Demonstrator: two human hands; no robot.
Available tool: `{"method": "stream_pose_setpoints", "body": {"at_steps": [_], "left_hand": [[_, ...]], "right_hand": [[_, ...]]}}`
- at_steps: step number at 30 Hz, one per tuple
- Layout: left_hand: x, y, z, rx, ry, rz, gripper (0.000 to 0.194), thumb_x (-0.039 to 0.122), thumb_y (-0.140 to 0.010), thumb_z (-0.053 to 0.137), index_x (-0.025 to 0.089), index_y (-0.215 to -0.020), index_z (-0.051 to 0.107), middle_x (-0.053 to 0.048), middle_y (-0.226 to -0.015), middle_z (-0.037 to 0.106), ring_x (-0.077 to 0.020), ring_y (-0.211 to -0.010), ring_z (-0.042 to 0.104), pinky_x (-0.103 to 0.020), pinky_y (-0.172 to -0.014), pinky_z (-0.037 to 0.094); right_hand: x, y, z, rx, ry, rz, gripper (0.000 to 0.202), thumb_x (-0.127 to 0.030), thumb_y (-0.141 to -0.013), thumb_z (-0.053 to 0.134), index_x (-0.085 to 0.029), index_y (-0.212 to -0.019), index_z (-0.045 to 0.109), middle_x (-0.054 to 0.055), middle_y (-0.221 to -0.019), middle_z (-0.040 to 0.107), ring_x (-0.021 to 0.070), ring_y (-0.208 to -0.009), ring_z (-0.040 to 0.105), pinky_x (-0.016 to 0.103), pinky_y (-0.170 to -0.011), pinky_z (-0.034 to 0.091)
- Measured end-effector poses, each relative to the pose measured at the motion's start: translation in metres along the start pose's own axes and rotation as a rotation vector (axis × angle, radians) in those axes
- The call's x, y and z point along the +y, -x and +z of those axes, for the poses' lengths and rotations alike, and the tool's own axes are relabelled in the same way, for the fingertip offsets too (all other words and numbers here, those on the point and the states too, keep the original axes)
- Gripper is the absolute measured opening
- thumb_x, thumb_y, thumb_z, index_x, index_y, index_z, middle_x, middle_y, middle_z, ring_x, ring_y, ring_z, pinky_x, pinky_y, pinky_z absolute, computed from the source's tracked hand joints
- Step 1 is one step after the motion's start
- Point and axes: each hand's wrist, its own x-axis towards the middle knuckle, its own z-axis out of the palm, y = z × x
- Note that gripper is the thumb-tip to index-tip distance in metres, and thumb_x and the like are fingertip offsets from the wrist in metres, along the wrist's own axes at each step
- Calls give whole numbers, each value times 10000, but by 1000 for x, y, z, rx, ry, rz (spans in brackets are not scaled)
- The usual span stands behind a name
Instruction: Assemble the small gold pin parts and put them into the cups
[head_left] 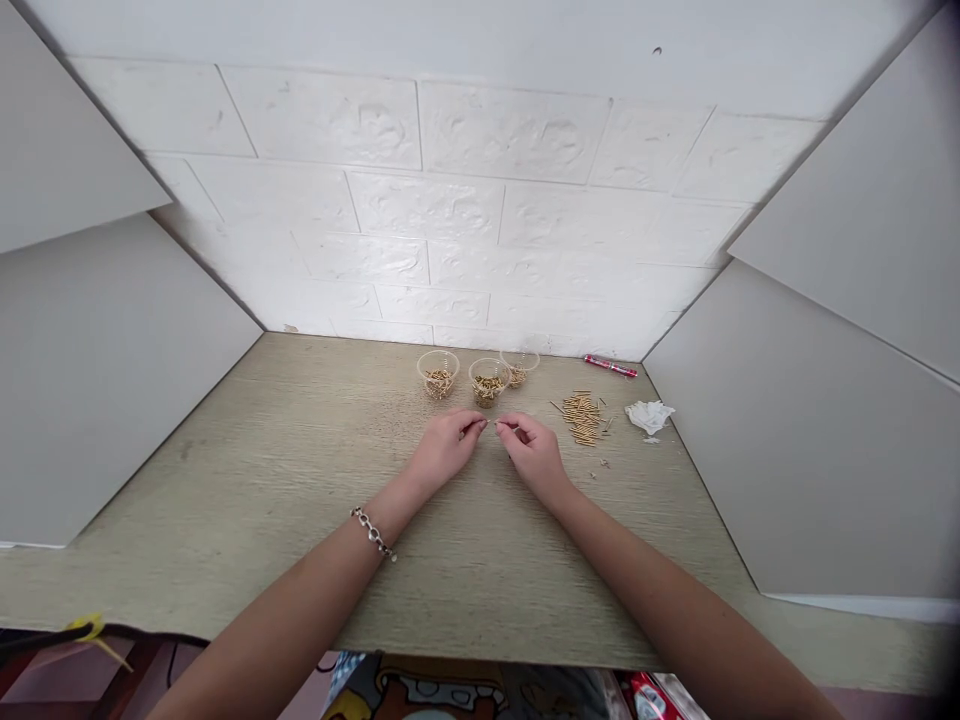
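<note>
My left hand (pixel 448 447) and my right hand (pixel 534 450) come close together over the table, fingertips pinched and nearly meeting. Whatever small piece sits in each pinch is too tiny to make out. Just beyond them stands a clear cup (pixel 489 383) with gold-coloured small parts. To its left is another clear cup (pixel 438 377) holding thin gold-coloured pieces, and behind it to the right a third cup (pixel 519 367) holds a few more. A pile of gold-coloured pins (pixel 583 418) lies right of my right hand. A silver chain bracelet circles my left wrist.
Crumpled white tissue (pixel 649 418) lies at the right, with a red tube or pen (pixel 610 366) behind it near the wall. Small scraps lie below the pin pile. Grey-white panels flank the wooden table (pixel 225 500), and a white brick-patterned wall stands behind.
</note>
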Motion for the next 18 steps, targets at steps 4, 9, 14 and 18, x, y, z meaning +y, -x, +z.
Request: {"method": "stream_pose_setpoints", "body": {"at_steps": [4, 9, 14, 18], "left_hand": [[2, 1, 0, -3, 10, -3, 215, 246, -814, 394, 183, -797, 598, -12, -750, 592, -114, -708, 520, -217, -644, 397], [1, 0, 0, -23, 30, 8, 224, 253, -815, 391, 180, -808, 603, -17, -764, 597, -117, -716, 524, -220, -652, 401], [-3, -1, 1, -75, 37, 20, 211, 261, -810, 408, 190, -846, 603, -11, -799, 611, -120, -745, 536, -225, -686, 399], [-4, -1, 1, -101, 18, 22, 216, 258, -811, 404, 188, -851, 605, -12, -794, 611, -125, -744, 538, -231, -686, 402]], "right_hand": [[0, -1, -2, -26, 6, 8, 268, -356, -776, 398, -169, -626, 519, -12, -553, 519, 101, -497, 446, 217, -508, 359], [3, 0, -2, -63, 65, -1, 332, -375, -817, 327, -174, -600, 478, -14, -513, 508, 99, -480, 464, 217, -522, 361], [5, -5, -6, -73, 182, -76, 203, -320, -788, 382, -180, -724, 516, -22, -578, 527, 93, -494, 463, 210, -515, 356], [8, -7, -8, -119, 184, -65, 173, -307, -752, 436, -183, -747, 556, -17, -595, 547, 102, -510, 481, 215, -517, 369]]}}
